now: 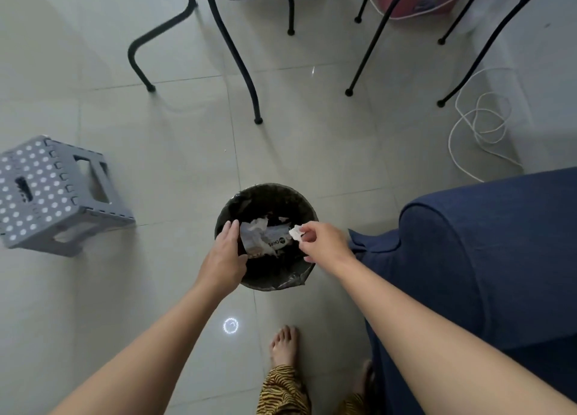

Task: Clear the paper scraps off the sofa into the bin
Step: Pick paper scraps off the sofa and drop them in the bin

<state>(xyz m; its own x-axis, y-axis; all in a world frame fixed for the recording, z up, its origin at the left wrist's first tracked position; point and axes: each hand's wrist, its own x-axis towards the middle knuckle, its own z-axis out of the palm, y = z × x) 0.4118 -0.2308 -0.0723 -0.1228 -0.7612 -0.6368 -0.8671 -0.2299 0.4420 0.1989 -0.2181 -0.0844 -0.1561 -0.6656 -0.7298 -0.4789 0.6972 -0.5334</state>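
Stool: grey, dotted top, at the left edge of the frame, well apart from the bin.
Left hand: my fingers are flat and together, holding nothing; the hand lies over the bin's left rim, and I cannot tell if it touches.
Bin: dark, lined with a bag, on the floor at centre frame, just beside the sofa.
In the bin: crumpled paper and a wrapper marked CHIPS.
Scrap: small and white, pinched in my right fingertips, over the bin's right side.
Right hand: closed narrow on the scrap, above the rim.
Sofa: blue, at right; only its arm and side show, and no scraps lie on that part.
Progress: some paper is already binned; this scrap only needs dropping. Whether more waits on the seat I cannot tell.
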